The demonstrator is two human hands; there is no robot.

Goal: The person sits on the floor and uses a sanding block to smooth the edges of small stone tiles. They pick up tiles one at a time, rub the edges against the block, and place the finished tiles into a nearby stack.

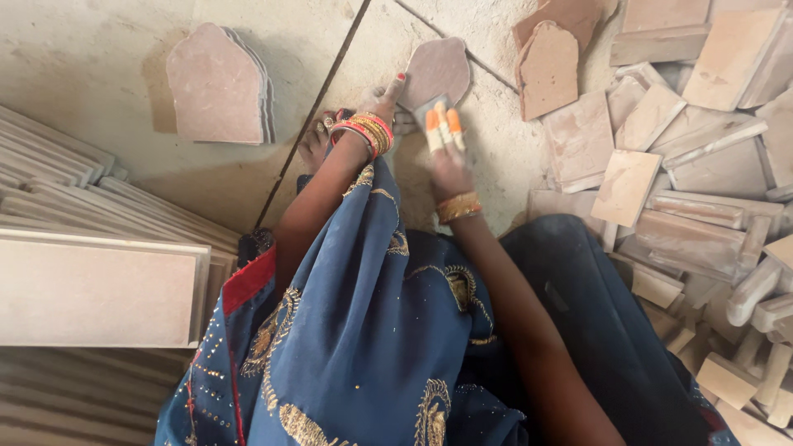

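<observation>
I see my left hand (382, 106) gripping a pinkish arch-shaped stone tile (438, 70) on the dusty floor (83, 58), my right hand (446, 144) – fingers taped orange – pressing a grey pad on it, matching tiles stacked nearby (216, 83).

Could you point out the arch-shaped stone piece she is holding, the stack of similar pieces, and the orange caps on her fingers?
Held stone piece (438, 70): head view, middle of its flat face.
Stack of arched pieces (216, 84): head view, top piece's centre.
Orange finger caps (443, 128): head view, middle cap on the right hand.
</observation>
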